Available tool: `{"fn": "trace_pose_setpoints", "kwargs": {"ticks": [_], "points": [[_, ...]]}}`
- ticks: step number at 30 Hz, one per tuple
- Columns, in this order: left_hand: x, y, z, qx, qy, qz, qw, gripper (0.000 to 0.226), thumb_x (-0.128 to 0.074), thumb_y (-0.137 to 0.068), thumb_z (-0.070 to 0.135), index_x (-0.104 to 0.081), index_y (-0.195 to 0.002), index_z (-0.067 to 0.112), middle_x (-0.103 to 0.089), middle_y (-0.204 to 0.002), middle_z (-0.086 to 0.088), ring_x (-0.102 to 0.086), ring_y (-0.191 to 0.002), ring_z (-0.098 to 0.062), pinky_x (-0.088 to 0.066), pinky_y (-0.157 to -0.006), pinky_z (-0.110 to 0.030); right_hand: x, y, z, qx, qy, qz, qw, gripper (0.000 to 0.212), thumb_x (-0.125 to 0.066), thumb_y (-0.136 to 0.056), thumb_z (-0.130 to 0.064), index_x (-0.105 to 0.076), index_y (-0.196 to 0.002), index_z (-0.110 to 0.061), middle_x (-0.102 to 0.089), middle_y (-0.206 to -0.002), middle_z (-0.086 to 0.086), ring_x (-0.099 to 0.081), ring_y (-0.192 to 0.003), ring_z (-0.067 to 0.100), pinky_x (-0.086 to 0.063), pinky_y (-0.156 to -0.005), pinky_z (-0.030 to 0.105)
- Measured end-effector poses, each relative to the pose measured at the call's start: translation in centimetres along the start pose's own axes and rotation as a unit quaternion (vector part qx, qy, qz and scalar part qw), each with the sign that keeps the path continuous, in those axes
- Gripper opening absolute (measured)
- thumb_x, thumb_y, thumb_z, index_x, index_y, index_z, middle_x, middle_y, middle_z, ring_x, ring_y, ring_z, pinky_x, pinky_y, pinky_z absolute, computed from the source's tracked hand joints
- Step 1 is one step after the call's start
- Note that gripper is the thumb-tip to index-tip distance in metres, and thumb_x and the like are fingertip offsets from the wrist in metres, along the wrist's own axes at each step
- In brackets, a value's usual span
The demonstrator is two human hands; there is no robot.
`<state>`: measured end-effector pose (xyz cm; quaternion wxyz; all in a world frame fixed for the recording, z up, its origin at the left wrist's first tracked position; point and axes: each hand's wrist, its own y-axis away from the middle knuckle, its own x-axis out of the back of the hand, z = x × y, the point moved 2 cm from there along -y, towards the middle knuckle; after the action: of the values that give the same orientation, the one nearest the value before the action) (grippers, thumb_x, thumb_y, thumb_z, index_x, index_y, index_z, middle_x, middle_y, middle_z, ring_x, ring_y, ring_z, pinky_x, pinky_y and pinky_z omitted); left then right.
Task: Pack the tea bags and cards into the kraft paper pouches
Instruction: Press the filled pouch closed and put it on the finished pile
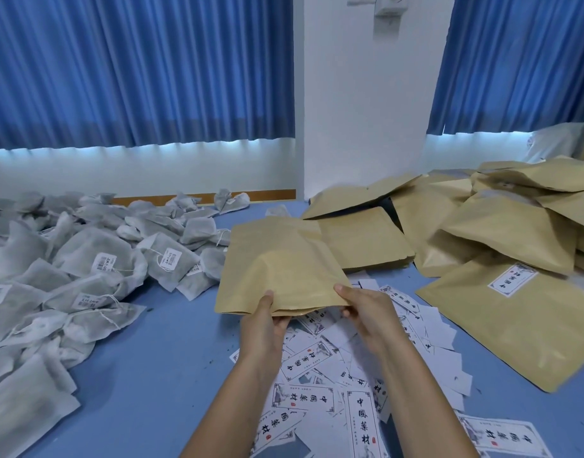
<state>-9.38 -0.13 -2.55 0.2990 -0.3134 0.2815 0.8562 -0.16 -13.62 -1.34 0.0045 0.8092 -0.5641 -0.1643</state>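
above the cards (303, 365), left hand (264, 328) and right hand (366, 312) pinch a pouch (277, 266), fingertips hidden beneath.

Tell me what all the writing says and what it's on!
"中國藥材": on the white cards; their small print is too tiny to read.
Label on the labelled pouch: looks like the same characters, blurred.
Tea bag tags: barcodes, digits too blurred.
Held pouch: no writing.

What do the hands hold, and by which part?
Both grip one kraft paper pouch by its near edge: left hand mid-edge, right hand at its right corner.
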Motion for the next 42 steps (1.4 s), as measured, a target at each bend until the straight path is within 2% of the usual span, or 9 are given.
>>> {"fn": "trace_pose_setpoints", "kwargs": {"ticks": [2,8,13,19,23,27,32,37,42], "points": [[0.1,-0.1,-0.2,-0.003,-0.001,0.002,1.000,0.019,-0.053,-0.095,0.008,-0.054,-0.114,0.005,-0.061,-0.123,-0.012,-0.063,-0.104,-0.023,-0.051,-0.088,-0.039,-0.5,0.4,0.1,-0.019,-0.034,0.007,0.999,0.017,-0.074,-0.082,-0.012,-0.067,-0.076,0.002,-0.062,-0.059,0.007,-0.051,-0.045,0.012,-0.049,-0.050,0.018],[0.0,0.0,-0.7,-0.013,-0.014,-0.004,1.000,0.023,-0.052,-0.096,0.009,-0.054,-0.118,0.003,-0.064,-0.118,-0.011,-0.066,-0.098,-0.020,-0.050,-0.093,-0.040,-1.7,1.2,0.5,-0.013,-0.048,0.032,0.998,0.012,-0.072,-0.081,-0.004,-0.062,-0.079,0.002,-0.058,-0.061,0.009,-0.047,-0.047,0.015,-0.043,-0.039,0.017],[-0.1,0.2,-0.9,-0.015,-0.015,-0.011,1.000,0.010,-0.053,-0.096,0.009,-0.058,-0.104,0.007,-0.067,-0.112,-0.009,-0.068,-0.095,-0.018,-0.050,-0.096,-0.040,-2.5,1.4,1.0,-0.059,-0.146,0.018,0.987,0.016,-0.075,-0.079,-0.007,-0.066,-0.087,0.004,-0.064,-0.071,0.010,-0.054,-0.059,0.017,-0.049,-0.059,0.024],[-0.2,0.4,-1.2,-0.013,-0.023,-0.017,1.000,0.011,-0.051,-0.096,0.007,-0.058,-0.105,0.005,-0.067,-0.112,-0.011,-0.067,-0.097,-0.021,-0.051,-0.092,-0.040,-3.0,1.5,1.3,-0.043,-0.180,0.053,0.981,0.011,-0.071,-0.079,0.007,-0.062,-0.083,0.003,-0.063,-0.078,0.011,-0.053,-0.052,0.015,-0.044,-0.041,0.017],[-0.4,0.6,-1.4,-0.011,-0.021,-0.021,0.999,0.019,-0.051,-0.096,0.006,-0.056,-0.114,0.003,-0.067,-0.112,-0.011,-0.068,-0.098,-0.021,-0.052,-0.087,-0.037,-3.1,1.5,1.8,-0.052,-0.173,0.049,0.982,0.009,-0.072,-0.081,-0.002,-0.064,-0.085,0.000,-0.066,-0.083,0.009,-0.057,-0.065,0.016,-0.049,-0.054,0.020],[-0.5,0.9,-1.5,-0.001,-0.032,-0.027,0.999,0.021,-0.050,-0.097,0.008,-0.056,-0.115,0.001,-0.068,-0.109,-0.012,-0.070,-0.091,-0.020,-0.054,-0.082,-0.035,-3.3,1.2,1.9,-0.035,-0.142,0.032,0.989,0.010,-0.069,-0.082,0.002,-0.063,-0.088,-0.002,-0.066,-0.088,0.011,-0.056,-0.063,0.016,-0.045,-0.049,0.020],[0.4,0.6,0.2,0.007,-0.172,0.013,0.985,0.031,-0.057,-0.092,0.037,-0.058,-0.104,0.008,-0.071,-0.094,-0.016,-0.073,-0.074,-0.027,-0.058,-0.057,-0.028,-1.8,0.0,1.7,-0.022,-0.108,0.057,0.992,0.017,-0.067,-0.083,0.005,-0.062,-0.099,0.002,-0.064,-0.084,0.014,-0.049,-0.057,0.021,-0.046,-0.048,0.029],[1.2,0.4,1.7,0.042,-0.217,-0.008,0.975,0.026,-0.065,-0.089,0.013,-0.059,-0.095,-0.012,-0.069,-0.089,-0.024,-0.072,-0.070,-0.032,-0.056,-0.052,-0.023,-0.5,-1.0,1.8,-0.026,-0.140,0.065,0.988,0.021,-0.072,-0.082,-0.006,-0.064,-0.099,0.003,-0.068,-0.094,0.014,-0.058,-0.064,0.019,-0.048,-0.056,0.025],[1.3,0.6,1.7,0.015,-0.255,-0.004,0.967,0.017,-0.066,-0.086,0.002,-0.062,-0.083,-0.013,-0.069,-0.082,-0.022,-0.070,-0.060,-0.027,-0.053,-0.048,-0.020,-0.3,-1.4,2.4,-0.041,-0.098,0.078,0.991,0.018,-0.073,-0.080,0.000,-0.064,-0.096,0.001,-0.068,-0.096,0.016,-0.049,-0.059,0.021,-0.049,-0.075,0.038]]}}
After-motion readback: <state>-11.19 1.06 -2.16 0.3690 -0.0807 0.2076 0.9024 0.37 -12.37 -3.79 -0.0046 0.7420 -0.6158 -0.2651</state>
